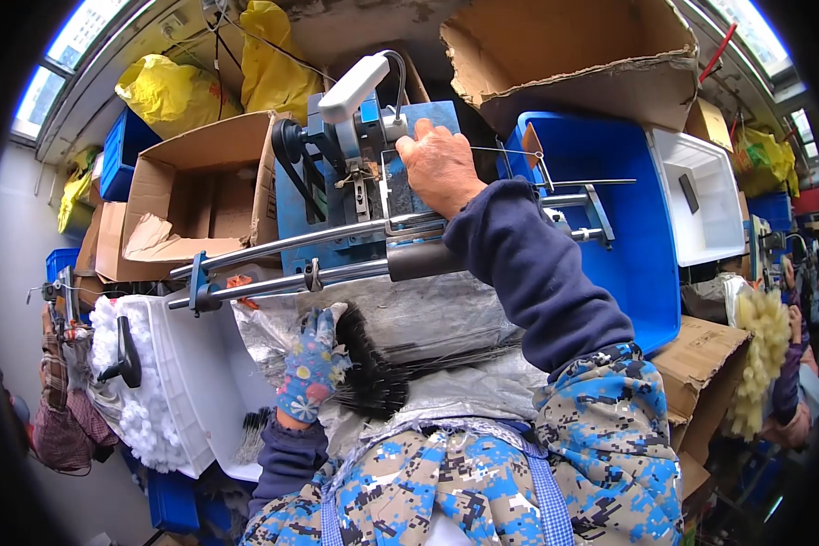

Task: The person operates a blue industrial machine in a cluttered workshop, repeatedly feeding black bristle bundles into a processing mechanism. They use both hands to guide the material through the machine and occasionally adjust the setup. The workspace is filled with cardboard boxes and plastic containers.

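My left hand (311, 371), in a flowered glove with bare fingertips, is closed at the left edge of a bundle of black bristles (371, 369). Thin dark wire stems (469, 357) run right from the bundle across the grey-white sheet (455, 314) over my lap. My right hand (439, 166), bare, is a fist above the sliding carriage of a blue bench machine (314, 238); what lies inside its fingers is hidden. Beside that fist stands a bent metal bracket (388, 191). Two steel guide rails (287, 246) cross in front of the machine.
Left stand an open cardboard box (144, 205) and a white bin (180, 364) beside white fluffy tufts (155, 414). A blue bin (623, 246), a white tray (723, 223) and a large carton (601, 77) stand right. Other people's arms (53, 364) show at both edges.
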`<state>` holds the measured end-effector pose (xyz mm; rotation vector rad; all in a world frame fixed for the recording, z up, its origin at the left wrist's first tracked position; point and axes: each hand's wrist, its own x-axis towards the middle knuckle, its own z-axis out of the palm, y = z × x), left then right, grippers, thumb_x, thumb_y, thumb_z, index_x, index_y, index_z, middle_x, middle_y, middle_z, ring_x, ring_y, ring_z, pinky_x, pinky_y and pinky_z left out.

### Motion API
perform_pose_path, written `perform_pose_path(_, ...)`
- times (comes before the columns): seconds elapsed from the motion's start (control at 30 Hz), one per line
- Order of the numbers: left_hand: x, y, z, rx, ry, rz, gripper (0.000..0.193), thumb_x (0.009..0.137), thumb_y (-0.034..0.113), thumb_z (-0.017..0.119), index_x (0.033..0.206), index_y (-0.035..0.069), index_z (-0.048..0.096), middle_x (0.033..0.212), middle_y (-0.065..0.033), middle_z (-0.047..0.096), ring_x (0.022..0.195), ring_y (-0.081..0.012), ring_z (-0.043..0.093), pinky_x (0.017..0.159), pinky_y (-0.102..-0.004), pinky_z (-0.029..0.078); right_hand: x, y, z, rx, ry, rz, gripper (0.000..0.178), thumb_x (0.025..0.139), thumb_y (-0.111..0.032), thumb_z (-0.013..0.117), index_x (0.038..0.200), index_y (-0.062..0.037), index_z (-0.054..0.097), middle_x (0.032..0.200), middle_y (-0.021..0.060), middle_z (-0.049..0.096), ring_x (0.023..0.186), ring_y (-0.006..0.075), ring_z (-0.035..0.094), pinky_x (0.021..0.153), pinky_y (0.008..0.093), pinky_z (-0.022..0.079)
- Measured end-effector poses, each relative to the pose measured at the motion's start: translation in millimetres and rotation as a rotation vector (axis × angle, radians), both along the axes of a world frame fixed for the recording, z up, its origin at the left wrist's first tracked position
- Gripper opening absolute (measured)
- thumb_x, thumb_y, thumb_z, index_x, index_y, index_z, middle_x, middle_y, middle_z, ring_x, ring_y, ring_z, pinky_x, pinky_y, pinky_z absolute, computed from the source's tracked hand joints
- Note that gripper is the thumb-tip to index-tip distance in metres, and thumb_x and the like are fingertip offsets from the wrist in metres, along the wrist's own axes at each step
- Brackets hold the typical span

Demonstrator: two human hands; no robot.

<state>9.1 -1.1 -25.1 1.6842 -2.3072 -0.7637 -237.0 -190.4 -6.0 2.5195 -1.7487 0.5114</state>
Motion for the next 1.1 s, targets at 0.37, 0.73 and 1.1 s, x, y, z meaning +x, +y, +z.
perform_pose_path(0.37, 10, 6, -18, -0.118, 0.125, 0.048, 0.063, 0.066, -0.008, 0.061, 0.124, 0.008, 0.045, 0.097, -0.0088, 0.051, 0.068, -0.0177, 0.049, 0.061, -0.028, 0.044, -1, 3, 2, -0.019, -0.035, 0.005, 0.011, 0.074, -0.01, 0.053, 0.081, -0.0071, 0.061, 0.087, 0.0137, 0.056, 0.079, 0.0291, 0.058, 0.066, 0.0427, 0.044)
perform_pose_path(0.73, 15, 7, 0, -0.065, 0.177, 0.207, 0.037, 0.071, -0.002, 0.061, 0.107, 0.009, 0.057, 0.073, 0.0002, 0.049, 0.058, -0.009, 0.045, 0.05, -0.0226, 0.037, -2, -7, -7, 0.039, -0.099, 0.024, 0.013, 0.078, -0.012, 0.052, 0.082, -0.0074, 0.063, 0.085, 0.0133, 0.06, 0.08, 0.0309, 0.058, 0.067, 0.0436, 0.044)
perform_pose_path(1.1, 22, 8, 27, 0.041, 0.063, 0.041, 0.029, 0.066, 0.012, 0.072, 0.091, 0.006, 0.06, 0.082, -0.0111, 0.057, 0.074, -0.0288, 0.057, 0.063, -0.0358, 0.046, -2, -7, -8, 0.044, -0.074, 0.022, 0.013, 0.079, -0.013, 0.052, 0.084, -0.0083, 0.063, 0.085, 0.0127, 0.06, 0.08, 0.031, 0.058, 0.067, 0.043, 0.045)
